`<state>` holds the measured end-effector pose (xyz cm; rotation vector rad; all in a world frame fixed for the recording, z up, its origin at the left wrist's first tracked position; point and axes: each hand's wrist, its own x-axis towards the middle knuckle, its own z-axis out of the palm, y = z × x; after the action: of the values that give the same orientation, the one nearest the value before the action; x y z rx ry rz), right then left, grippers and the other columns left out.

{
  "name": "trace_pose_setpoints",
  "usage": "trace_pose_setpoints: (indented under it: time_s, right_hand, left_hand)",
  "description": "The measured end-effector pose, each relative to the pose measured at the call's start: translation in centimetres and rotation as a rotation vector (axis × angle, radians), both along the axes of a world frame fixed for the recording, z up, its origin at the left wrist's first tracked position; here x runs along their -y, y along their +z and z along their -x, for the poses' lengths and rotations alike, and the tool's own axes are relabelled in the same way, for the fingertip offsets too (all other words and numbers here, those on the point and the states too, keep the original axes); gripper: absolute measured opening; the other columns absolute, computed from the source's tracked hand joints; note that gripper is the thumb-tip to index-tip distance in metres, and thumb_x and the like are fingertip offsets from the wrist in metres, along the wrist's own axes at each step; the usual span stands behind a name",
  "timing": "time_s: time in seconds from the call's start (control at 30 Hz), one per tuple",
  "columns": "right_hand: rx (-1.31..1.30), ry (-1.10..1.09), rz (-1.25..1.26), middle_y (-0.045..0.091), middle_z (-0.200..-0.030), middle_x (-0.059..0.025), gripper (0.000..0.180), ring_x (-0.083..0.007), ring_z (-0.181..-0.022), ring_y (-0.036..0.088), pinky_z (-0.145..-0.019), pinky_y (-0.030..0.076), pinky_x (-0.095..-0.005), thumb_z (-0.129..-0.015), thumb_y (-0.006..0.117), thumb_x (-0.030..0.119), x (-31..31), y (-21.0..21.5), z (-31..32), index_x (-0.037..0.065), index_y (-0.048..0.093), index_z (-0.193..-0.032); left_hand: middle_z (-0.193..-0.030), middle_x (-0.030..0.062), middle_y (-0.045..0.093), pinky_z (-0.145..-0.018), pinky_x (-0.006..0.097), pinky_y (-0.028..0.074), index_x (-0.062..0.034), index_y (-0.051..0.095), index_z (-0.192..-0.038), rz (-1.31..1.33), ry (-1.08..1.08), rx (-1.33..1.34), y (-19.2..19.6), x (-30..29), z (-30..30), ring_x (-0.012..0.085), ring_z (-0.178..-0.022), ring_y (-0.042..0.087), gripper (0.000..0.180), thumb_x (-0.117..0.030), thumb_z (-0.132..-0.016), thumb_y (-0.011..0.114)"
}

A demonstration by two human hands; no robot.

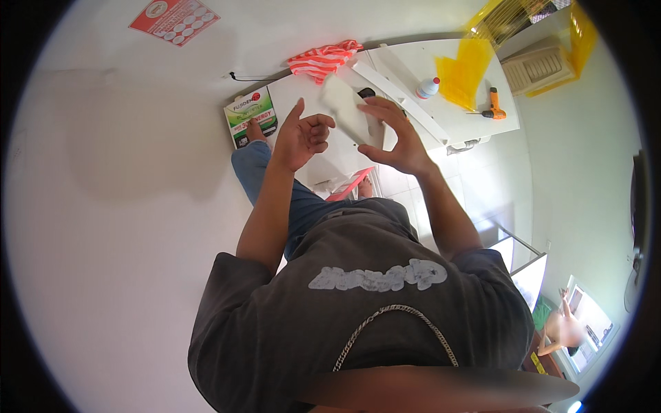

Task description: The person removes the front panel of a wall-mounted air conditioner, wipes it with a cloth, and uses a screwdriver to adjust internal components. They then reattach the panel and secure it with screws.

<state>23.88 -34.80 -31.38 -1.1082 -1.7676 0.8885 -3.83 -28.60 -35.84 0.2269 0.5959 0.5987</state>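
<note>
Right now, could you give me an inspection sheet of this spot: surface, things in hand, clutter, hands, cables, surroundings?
Surface: white panels lying flat on pale tiled floor.
Things in hand: small white flat piece, held up tilted.
Clutter: white bottle, orange drill, striped red-white cloth, green box, yellow plastic sheet.
Hands: right hand grips the piece; left hand beside it, fingers curled, contact unclear.
Cables: thin dark cord along the wall base.
Surroundings: white wall with red poster; another person at lower right.
</note>
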Motion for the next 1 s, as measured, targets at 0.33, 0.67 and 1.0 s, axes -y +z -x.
trace_pose_setpoints:
  time_s: [0.33,0.67,1.0]
  right_hand:
    - [0.083,0.085,-0.089,0.054,-0.150,-0.0111,0.072,-0.0304,-0.141,0.049,-0.115,0.044,-0.0439,-0.082,0.085,0.012,-2.4,-0.3,0.3,0.013,0.054,-0.147]
    - [-0.431,-0.227,0.578,0.057,-0.115,-0.0124,0.040,-0.0196,-0.096,0.068,-0.079,0.058,-0.0316,-0.108,0.055,0.017,-2.2,-6.9,4.5,-0.001,0.047,-0.143]
    - [-0.338,-0.257,0.273,0.047,-0.145,-0.0211,0.077,-0.0297,-0.129,0.055,-0.101,0.052,-0.0416,-0.099,0.072,0.032,-4.2,1.2,6.7,0.007,0.031,-0.159]
  left_hand:
    - [-0.088,-0.0057,0.059,-0.055,0.023,0.029,-0.0062,0.068,-0.108,-0.353,0.107,-0.518,4.2,1.8,1.2,0.0036,-0.069,0.041,0.024,-0.026,-0.096,0.075]
    - [-0.119,-0.0070,0.060,-0.064,0.025,0.036,-0.0238,0.033,-0.158,-0.348,0.346,-0.482,1.0,4.9,3.6,0.0051,-0.087,0.049,0.072,-0.015,-0.099,0.072]
    - [-0.109,-0.0036,0.065,-0.066,0.026,0.040,-0.0100,0.054,-0.143,-0.559,0.523,-0.589,3.6,3.7,-0.2,0.0066,-0.085,0.053,0.051,-0.018,-0.097,0.076]
